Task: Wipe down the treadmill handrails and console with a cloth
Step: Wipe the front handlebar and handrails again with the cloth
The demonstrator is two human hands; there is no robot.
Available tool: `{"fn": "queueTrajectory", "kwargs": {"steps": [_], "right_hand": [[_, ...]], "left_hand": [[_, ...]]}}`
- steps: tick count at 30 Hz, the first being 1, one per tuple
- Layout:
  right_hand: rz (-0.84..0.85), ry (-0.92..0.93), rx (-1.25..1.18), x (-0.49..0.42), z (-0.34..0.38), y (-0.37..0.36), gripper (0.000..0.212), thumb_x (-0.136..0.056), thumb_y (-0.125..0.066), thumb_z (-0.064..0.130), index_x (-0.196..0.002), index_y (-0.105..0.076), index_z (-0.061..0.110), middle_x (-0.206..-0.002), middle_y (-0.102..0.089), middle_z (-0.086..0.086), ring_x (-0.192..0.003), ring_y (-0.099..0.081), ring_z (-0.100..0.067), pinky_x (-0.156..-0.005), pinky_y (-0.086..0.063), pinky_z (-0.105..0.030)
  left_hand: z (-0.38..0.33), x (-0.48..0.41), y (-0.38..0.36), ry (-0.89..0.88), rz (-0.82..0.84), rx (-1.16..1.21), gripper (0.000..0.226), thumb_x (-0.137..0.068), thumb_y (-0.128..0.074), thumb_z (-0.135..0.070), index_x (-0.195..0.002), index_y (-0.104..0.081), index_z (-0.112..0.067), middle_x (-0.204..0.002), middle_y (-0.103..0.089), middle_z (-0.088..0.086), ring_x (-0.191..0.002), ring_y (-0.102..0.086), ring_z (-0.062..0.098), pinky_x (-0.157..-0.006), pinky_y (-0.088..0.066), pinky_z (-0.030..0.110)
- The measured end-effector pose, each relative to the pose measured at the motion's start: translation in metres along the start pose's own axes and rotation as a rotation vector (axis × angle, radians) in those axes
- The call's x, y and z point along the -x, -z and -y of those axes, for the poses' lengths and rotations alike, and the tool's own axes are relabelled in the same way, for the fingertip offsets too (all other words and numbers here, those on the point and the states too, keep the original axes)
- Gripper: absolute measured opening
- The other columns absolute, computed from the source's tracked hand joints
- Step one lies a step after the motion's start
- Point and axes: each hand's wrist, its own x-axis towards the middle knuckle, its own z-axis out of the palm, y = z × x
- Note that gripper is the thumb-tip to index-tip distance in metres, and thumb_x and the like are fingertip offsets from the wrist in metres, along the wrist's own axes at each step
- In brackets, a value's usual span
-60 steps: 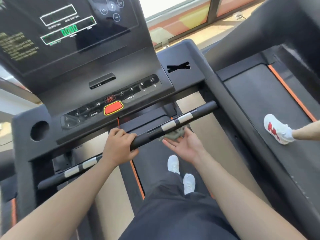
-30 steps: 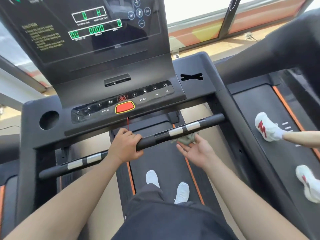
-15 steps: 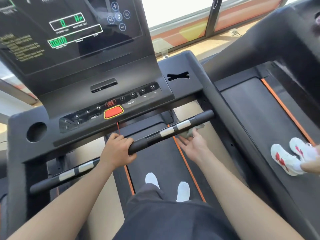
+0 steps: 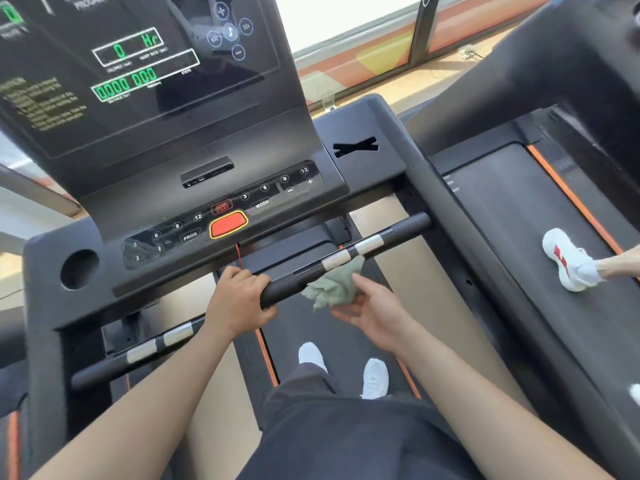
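Observation:
A black front handrail with silver sensor bands runs across the treadmill below the console. My left hand grips the bar near its middle, fingers curled over the top. A crumpled grey-green cloth hangs against the underside of the bar just right of that hand, below the silver bands. My right hand is palm up beneath the bar and holds the cloth between thumb and fingers.
The button panel with a red stop key sits just above the bar. A round cup hole is at the console's left. My white shoes stand on the belt. Another person's white shoe is on the neighbouring treadmill at right.
My right hand and the cloth slid left along the bar's underside, from near the bar's right end to beside my left hand. More cloth shows now. My left hand kept its grip.

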Motion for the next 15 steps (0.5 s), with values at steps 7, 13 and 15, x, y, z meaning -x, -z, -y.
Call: {"fn": "queueTrajectory", "kwargs": {"steps": [7,13,15], "right_hand": [[-0.383,0.744,0.738,0.018,0.073,0.036,0.024,-0.103,-0.052,0.031,-0.104,-0.073,0.02,-0.094,-0.07,0.005,-0.088,-0.06,-0.009,-0.082,-0.048,-0.027],[-0.519,0.988,1.587,-0.035,0.042,0.036,0.036,-0.092,-0.049,0.035,-0.117,-0.072,0.024,-0.125,-0.068,-0.009,-0.118,-0.056,-0.043,-0.099,-0.044,-0.053],[-0.491,1.054,1.731,-0.04,0.018,0.023,0.034,-0.091,-0.053,0.031,-0.119,-0.071,0.026,-0.133,-0.064,-0.011,-0.125,-0.052,-0.043,-0.104,-0.038,-0.056]], "left_hand": [[-0.001,0.001,0.003,-0.005,0.013,0.001,0.028,-0.07,-0.067,-0.045,-0.081,-0.064,-0.019,-0.069,-0.067,-0.004,-0.07,-0.062,0.024,-0.082,-0.041,0.039],[-0.003,0.002,0.005,0.003,-0.021,0.018,0.027,-0.066,-0.072,-0.041,-0.078,-0.063,-0.018,-0.065,-0.065,-0.003,-0.066,-0.06,0.024,-0.078,-0.039,0.037],[-0.002,0.002,0.004,0.004,-0.027,0.018,0.027,-0.065,-0.07,-0.04,-0.077,-0.062,-0.018,-0.064,-0.064,-0.003,-0.065,-0.059,0.025,-0.076,-0.039,0.037]]}}
